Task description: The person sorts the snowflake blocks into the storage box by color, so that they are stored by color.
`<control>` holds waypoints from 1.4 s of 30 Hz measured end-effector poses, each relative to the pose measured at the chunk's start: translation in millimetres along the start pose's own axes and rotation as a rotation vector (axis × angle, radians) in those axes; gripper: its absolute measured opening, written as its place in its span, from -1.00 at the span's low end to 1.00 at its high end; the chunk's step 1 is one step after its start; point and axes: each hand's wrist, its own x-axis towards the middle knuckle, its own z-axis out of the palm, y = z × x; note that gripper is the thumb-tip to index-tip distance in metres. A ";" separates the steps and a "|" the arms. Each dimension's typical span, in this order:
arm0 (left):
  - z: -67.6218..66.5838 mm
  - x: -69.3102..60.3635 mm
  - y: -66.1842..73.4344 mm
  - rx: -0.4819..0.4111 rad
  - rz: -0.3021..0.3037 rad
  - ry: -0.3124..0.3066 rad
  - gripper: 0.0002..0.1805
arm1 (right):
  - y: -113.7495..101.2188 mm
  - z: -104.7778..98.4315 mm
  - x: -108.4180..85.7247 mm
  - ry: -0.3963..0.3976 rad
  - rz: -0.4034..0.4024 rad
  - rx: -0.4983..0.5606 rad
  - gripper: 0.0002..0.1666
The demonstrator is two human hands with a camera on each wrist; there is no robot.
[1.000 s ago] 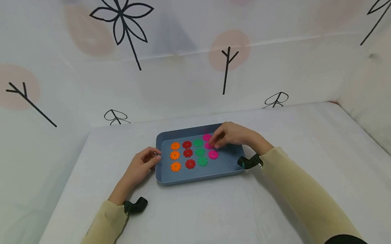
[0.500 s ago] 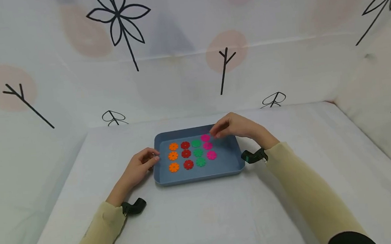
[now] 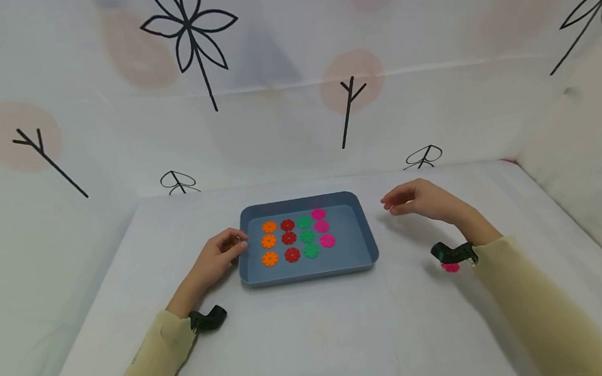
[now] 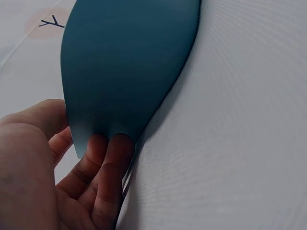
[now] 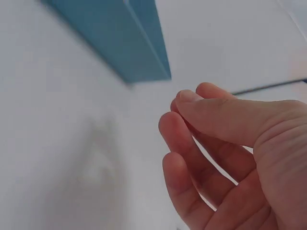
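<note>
A blue-grey tray [image 3: 347, 255] lies on the white table, with rows of flower-edged discs in it: orange discs [image 3: 269, 242], red discs [image 3: 288, 238], green discs [image 3: 307, 236] and pink discs [image 3: 321, 226]. My left hand [image 3: 222, 253] pinches the tray's left end. In the left wrist view its fingertips [image 4: 120, 143] press the outer wall while the thumb reaches over the rim. Off the tray's right side, my right hand [image 3: 424, 200] hovers above the table. Its fingers are loosely curled and hold nothing, as the right wrist view shows.
Another pink disc [image 3: 450, 267] lies on the tabletop [image 3: 325, 341] under the right wrist, partly covered by the wrist camera [image 3: 453, 253]. Patterned white cloth [image 3: 274, 130] closes off the back and both sides.
My right hand has left the pink discs in the tray, lifting and moving right past the tray's edge. A pink disc on the table now shows. The left hand stays on the tray.
</note>
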 end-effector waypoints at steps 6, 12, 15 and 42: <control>-1.1 -0.7 1.2 0.007 0.001 -0.004 -0.74 | 26.1 -8.3 -37.4 0.028 0.064 -0.059 -0.61; -1.2 -0.2 2.4 0.015 -0.001 -0.012 -0.75 | 46.0 -1.6 -65.4 0.025 0.092 -0.159 -0.71; -0.8 0.6 1.3 0.015 0.006 -0.013 -0.75 | 51.9 -1.5 -75.2 0.030 0.090 -0.206 -0.71; 0.0 -0.3 -1.1 0.009 0.004 0.003 -0.75 | 68.9 -7.6 -88.9 -0.112 0.053 -0.047 -0.81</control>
